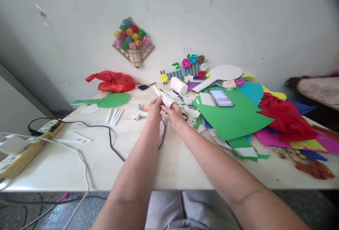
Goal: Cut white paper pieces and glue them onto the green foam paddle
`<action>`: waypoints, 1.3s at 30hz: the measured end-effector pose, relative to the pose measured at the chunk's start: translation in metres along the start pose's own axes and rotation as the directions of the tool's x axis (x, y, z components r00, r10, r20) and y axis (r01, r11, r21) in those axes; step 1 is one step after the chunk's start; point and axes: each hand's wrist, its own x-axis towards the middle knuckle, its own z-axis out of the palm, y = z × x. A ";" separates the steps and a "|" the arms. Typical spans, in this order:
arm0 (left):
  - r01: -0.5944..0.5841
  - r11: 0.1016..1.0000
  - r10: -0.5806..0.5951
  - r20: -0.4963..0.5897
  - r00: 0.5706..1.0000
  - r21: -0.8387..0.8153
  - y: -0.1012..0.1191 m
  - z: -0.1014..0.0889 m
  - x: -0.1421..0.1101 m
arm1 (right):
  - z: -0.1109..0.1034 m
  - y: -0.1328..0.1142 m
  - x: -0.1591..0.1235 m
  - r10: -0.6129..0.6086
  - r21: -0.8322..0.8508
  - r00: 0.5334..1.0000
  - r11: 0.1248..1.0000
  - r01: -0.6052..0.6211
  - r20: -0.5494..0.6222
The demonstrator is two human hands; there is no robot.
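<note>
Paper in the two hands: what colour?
The paper is white, seen best in the head view.

On my pale table (pixel 102 170), a yellow power strip (pixel 33 151) lies at the left, with thin white rolls (pixel 116 117) and a white glue gun (pixel 140 115) further right. Toward the far side I have a red plastic bag (pixel 116 82) and dark-handled scissors (pixel 143 87). Coloured sheets (pixel 233 122) heap the right, brown scraps (pixel 314 169) near.

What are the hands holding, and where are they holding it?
A long, narrow white piece, maybe paper: the right hand holds its near end, and the left hand its side, around the middle.
</note>
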 end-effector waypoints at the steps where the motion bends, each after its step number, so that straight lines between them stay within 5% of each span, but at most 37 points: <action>1: 0.008 1.000 -0.008 -0.002 1.000 0.002 0.000 0.002 -0.002 | 0.001 0.001 0.001 0.004 0.019 1.000 1.000 -0.004 -0.029; 15: 0.065 0.997 -0.068 0.056 0.996 0.044 -0.004 0.009 -0.011 | -0.002 0.009 0.012 0.037 0.054 0.962 0.998 -0.024 -0.269; 39: -0.003 0.998 0.008 -0.085 0.996 0.058 0.012 -0.004 0.000 | -0.005 0.012 0.007 -0.042 0.013 0.980 0.999 0.045 -0.194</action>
